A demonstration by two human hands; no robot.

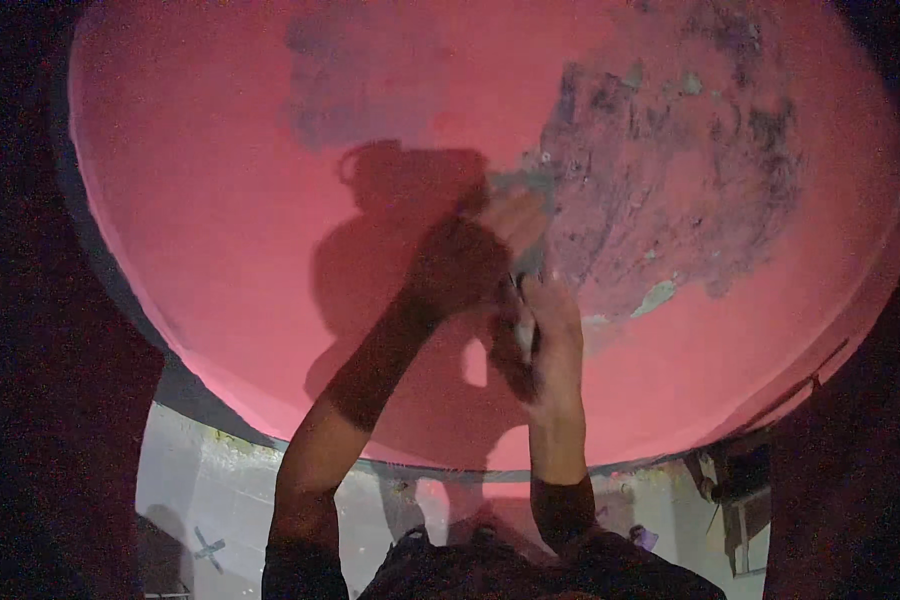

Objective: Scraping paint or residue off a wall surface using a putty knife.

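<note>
A pink painted wall (220, 200) fills most of the view, with a large patch of peeling, grey flaking paint (670, 180) at the upper right. My left hand (490, 235) is raised flat against the wall at the left edge of that patch, partly in shadow. Just below it, my right hand (545, 335) is closed around a small pale tool (523, 320), perhaps a scraper, whose tip touches the wall. Both forearms rise from the lower edge in dark sleeves.
My shadow (400, 230) falls on the wall left of the hands. Below the wall runs a pale tiled floor (200, 490) with paint specks. Dark objects and a white frame (740, 500) stand at the lower right. The view's sides are black.
</note>
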